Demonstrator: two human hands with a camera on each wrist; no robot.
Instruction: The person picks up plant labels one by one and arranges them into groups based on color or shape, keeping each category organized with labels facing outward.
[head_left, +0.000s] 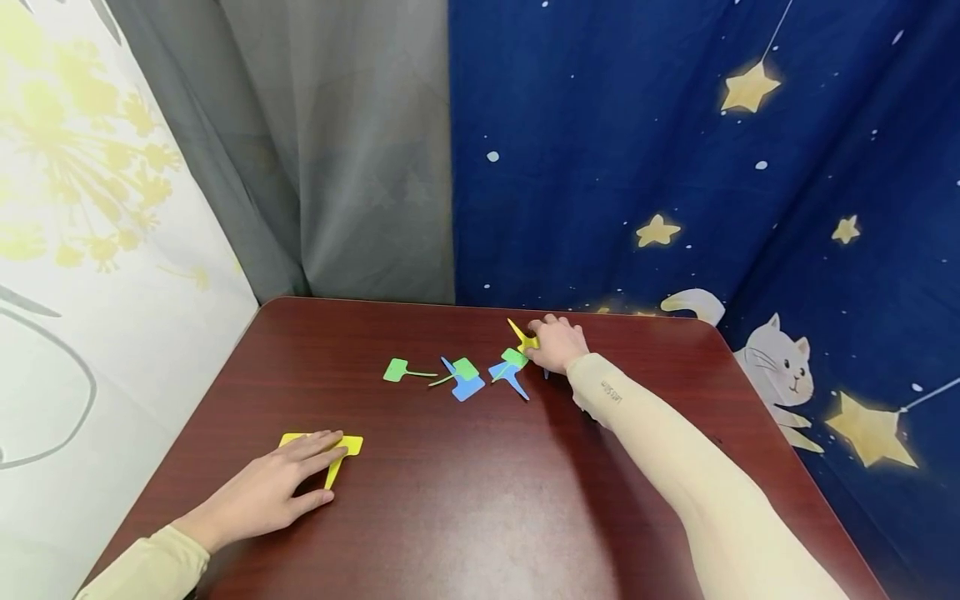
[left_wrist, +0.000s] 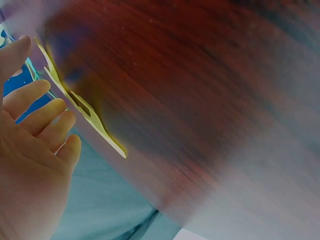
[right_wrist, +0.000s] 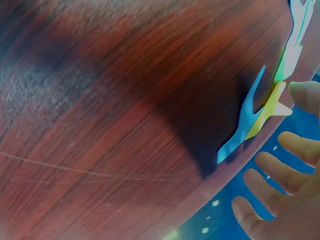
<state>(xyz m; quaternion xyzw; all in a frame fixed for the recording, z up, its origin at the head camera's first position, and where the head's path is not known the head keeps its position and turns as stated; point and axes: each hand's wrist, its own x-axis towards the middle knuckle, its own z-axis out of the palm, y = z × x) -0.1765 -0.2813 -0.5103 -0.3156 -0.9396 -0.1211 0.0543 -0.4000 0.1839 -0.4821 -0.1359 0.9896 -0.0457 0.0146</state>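
Note:
My left hand [head_left: 270,492] is over yellow T-shaped plant labels [head_left: 351,444] at the table's left, its fingers extended across them. In the left wrist view these yellow labels [left_wrist: 92,117] lie in an overlapping pair beyond the loosely bent fingers. Toward the back of the table, my right hand [head_left: 558,344] reaches over another yellow plant label [head_left: 528,342] and partly hides it. From the right wrist, that yellow label [right_wrist: 270,109] overlaps a blue plant label [right_wrist: 241,129]. The right thumb is close to the yellow label, and the other fingers are spread apart, pinching nothing.
Left of the right hand, a green label [head_left: 514,357] overlaps a blue one [head_left: 516,383]. Another green label [head_left: 466,367] crosses a blue one [head_left: 468,389], and a single green label [head_left: 395,370] lies farther left. Curtains [head_left: 375,150] hang behind the dark red table [head_left: 465,500].

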